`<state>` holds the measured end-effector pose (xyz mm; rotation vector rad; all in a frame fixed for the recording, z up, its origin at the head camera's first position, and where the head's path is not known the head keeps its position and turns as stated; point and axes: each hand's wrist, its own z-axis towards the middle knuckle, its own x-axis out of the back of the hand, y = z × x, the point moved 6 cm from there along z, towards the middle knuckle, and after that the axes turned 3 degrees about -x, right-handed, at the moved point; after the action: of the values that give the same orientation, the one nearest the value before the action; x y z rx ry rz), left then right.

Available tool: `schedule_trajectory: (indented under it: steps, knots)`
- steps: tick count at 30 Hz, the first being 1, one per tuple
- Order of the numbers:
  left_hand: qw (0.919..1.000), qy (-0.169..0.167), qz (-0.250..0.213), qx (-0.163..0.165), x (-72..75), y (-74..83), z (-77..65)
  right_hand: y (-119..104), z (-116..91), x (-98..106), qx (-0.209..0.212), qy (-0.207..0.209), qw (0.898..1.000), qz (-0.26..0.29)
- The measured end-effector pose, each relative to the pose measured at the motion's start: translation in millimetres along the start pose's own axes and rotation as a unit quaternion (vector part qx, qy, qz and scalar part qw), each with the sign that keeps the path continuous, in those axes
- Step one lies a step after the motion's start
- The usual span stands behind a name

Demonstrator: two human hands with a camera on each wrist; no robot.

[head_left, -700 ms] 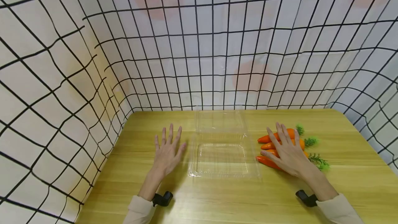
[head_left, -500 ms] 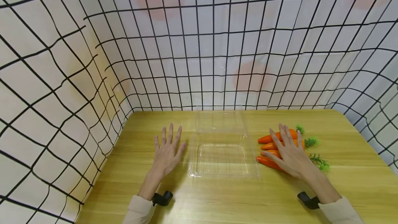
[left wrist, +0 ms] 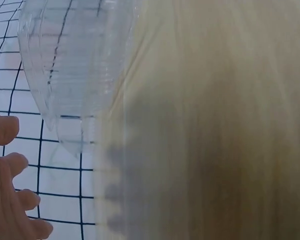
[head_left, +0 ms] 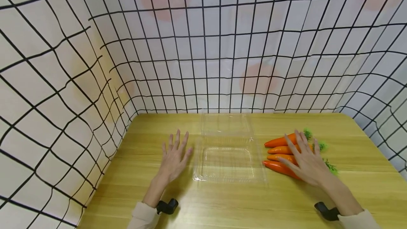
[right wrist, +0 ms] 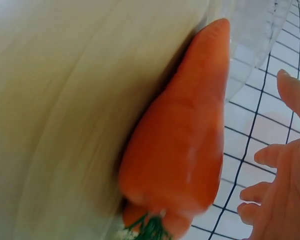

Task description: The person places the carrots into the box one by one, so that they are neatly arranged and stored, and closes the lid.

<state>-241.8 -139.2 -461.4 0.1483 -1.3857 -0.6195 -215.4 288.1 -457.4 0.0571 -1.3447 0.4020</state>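
Note:
Several orange carrots (head_left: 279,168) with green leafy tops lie side by side on the right of the wooden table, tips to the left. Over their leafy ends is my right hand (head_left: 306,165), fingers spread and holding nothing; it hides part of them. The right wrist view shows the nearest carrot (right wrist: 180,130) large, with the hand's fingers apart from it. A clear plastic clamshell box (head_left: 227,163) stands in the middle, its lid (head_left: 225,123) folded back toward the wall. To its left my left hand (head_left: 173,162) has its fingers spread, holding nothing.
A white wall with a black wire grid (head_left: 219,59) surrounds the back and sides of the table (head_left: 222,204). Each wrist wears a small black camera, the left camera (head_left: 167,206) and the right camera (head_left: 326,211).
My right hand has moved to the right across the carrots, uncovering more of their tips. The left hand has barely shifted; the box and carrots stay in place.

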Motion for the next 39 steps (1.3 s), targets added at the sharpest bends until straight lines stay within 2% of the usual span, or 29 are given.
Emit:
schedule_trajectory:
  steps: [6,12,17,22,27,34,39]
  knots:
    - [0.9949,-0.024,-0.098,0.003,-8.5,2.2,-6.3,11,-11,4,-0.003,-0.011,1.000,0.010]
    - [0.9815,-0.060,-0.182,0.014,-20.3,4.2,-12.1,18,-18,4,0.003,-0.018,1.000,0.021]
    - [0.9702,-0.076,-0.230,0.005,-29.5,10.0,-14.1,21,-24,6,0.007,-0.023,0.999,0.028]
    - [0.9653,-0.084,-0.247,0.004,-36.2,13.2,-18.1,24,-31,6,0.009,-0.027,0.998,0.047]
    - [0.9645,-0.074,-0.253,0.003,-39.1,15.3,-17.6,26,-35,10,0.000,-0.030,0.996,0.089]
    - [0.9576,-0.065,-0.280,-0.011,-41.4,22.2,-15.2,29,-40,13,-0.024,-0.039,0.989,0.139]
    - [0.9547,-0.054,-0.292,-0.017,-43.2,25.1,-13.1,28,-43,13,-0.007,-0.014,0.988,0.156]
